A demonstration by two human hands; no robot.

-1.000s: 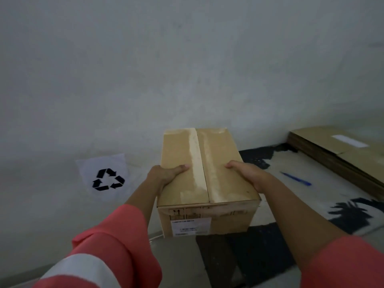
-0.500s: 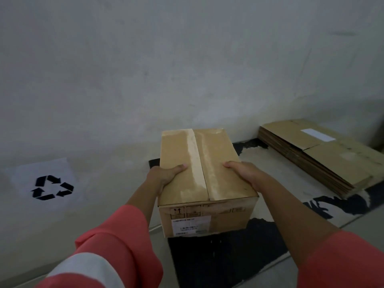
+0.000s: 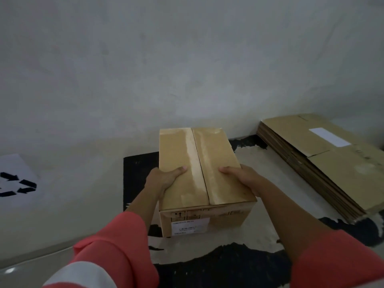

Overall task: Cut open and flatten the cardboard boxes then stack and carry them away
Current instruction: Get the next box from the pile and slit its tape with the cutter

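A sealed brown cardboard box (image 3: 199, 163), taped along its top seam and with a white label on its near face, is held in front of me over a black and white mat (image 3: 239, 265). My left hand (image 3: 164, 179) grips its left side with the thumb lying on top. My right hand (image 3: 243, 177) grips its right side, thumb on the top flap. A stack of flattened cardboard boxes (image 3: 324, 163) lies on the floor at the right, against the wall.
A plain grey wall (image 3: 187, 69) stands close ahead. A white sheet with a black recycling symbol (image 3: 14, 183) is at the lower left of the wall. Pale floor (image 3: 37, 265) shows at the bottom left.
The view has swung to the right: the recycling sign slid towards the left edge and the flattened stack came further into view. Both hands keep the same hold on the box.
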